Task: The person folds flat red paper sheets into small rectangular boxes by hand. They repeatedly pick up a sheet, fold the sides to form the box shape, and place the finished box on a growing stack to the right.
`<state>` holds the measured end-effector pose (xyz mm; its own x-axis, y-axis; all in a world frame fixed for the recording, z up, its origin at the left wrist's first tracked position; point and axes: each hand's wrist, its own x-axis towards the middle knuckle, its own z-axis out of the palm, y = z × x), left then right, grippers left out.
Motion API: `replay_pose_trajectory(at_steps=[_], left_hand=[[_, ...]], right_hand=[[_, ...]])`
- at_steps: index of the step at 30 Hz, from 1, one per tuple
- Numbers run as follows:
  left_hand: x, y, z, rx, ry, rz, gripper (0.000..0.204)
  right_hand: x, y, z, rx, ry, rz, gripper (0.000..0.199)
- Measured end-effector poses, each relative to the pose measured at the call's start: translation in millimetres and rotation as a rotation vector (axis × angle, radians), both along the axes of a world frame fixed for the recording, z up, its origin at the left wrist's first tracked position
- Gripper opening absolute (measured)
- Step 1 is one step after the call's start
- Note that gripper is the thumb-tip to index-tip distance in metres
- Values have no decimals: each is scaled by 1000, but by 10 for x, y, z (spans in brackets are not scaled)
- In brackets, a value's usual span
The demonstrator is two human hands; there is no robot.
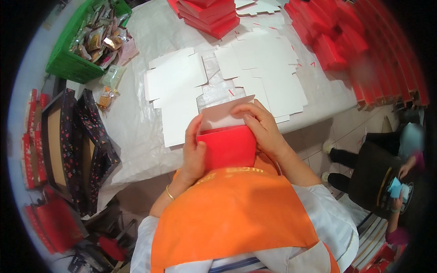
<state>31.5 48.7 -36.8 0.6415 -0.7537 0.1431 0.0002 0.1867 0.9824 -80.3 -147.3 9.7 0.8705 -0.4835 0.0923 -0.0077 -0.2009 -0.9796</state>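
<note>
Head view: I see both hands on a half-folded red box [227, 146], held up in front of the orange apron [227, 214], just off the near table edge. Left hand [195, 152] wraps the box's left wall, fingers together and pressed flat on it, thumb toward the rim. Right hand [260, 123] sits on the top right corner, fingers curled together over the white inner flap [223, 114] and pinching it down against the red wall.

Risks, my read: the flap stands up past the right fingertips and isn't tucked; if the right hand pushes unevenly, the card could crease or the flap could miss its slot. The box has no support under it, so if the left grip slackens it could tip twd the lap. Beyond the fingertips lie flat white die-cut blanks [268, 68] on the table cover; a forearm sweep could drag one off the edge.

Hard to make out: box bottom and far wall are hidden behind hands and apron. Can't tell if the bottom is locked. Stacked red boxes [207, 16] are cut off at the top edge, and the green crate [68, 63] holds small foil packets, contents unclear. A second person at lower right is blurred, w/ something pale blue in their hands.
</note>
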Motion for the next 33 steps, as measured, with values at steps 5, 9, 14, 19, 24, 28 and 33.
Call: replay_pose_trajectory(at_steps=[5,9,14,19,24,28,33], left_hand=[[145,-49,-35,65,-102,-18,67],[122,-147,34,83,-99,-15,63],[110,-349,132,85,-180,39,58],[97,-422,-11,86,-254,122,57],[41,-516,65,28,-181,152,56],[32,-540,50,13,-213,93,52],[-18,-601,15,19,-169,115,49]], right_hand=[[-24,-144,-130,46,-5,49,32],[28,-174,-103,163,-52,56,39],[-10,-291,-158,35,3,59,33],[-121,-321,-304,-46,-205,-57,27],[-162,-389,-237,-98,-274,-64,26],[-221,-508,-272,-92,-178,-36,28],[-327,-580,-363,-237,-188,-28,25]])
